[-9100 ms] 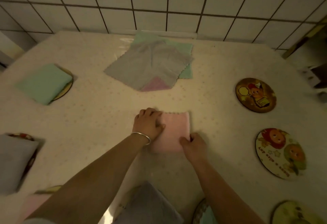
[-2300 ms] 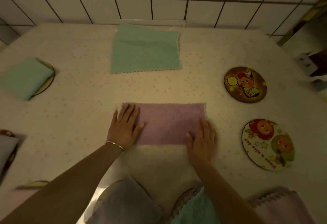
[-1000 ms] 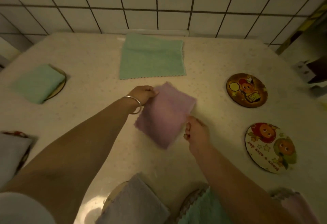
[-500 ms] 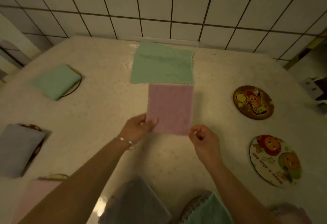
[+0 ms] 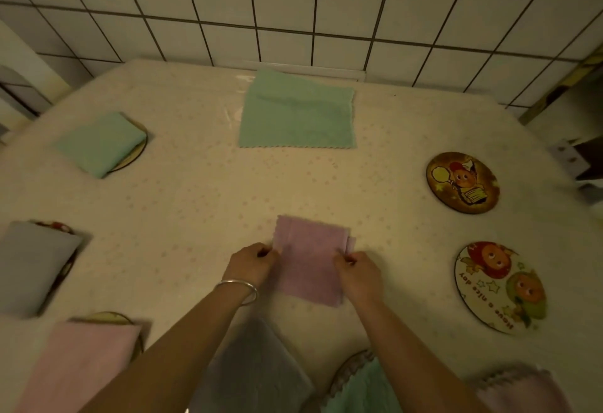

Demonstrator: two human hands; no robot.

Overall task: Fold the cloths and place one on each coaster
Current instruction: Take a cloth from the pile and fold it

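Fingers of the left hand pinching the left edge of the folded purple cloth; right hand fingers pinching its right edge. Cloth on the desk, mid-front. Two bare coasters off right. Green cloth flat, far back.

A single head-worn, wide-angle camera looks forward and steeply down over the table from its near edge. It faces the tiled wall that runs along the far edge, whose grout lines bow with the lens. The view is close: both forearms enter from the bottom of the frame and the hands sit just below centre. The table's far left and far right corners are both in view; its near edge is cut off.
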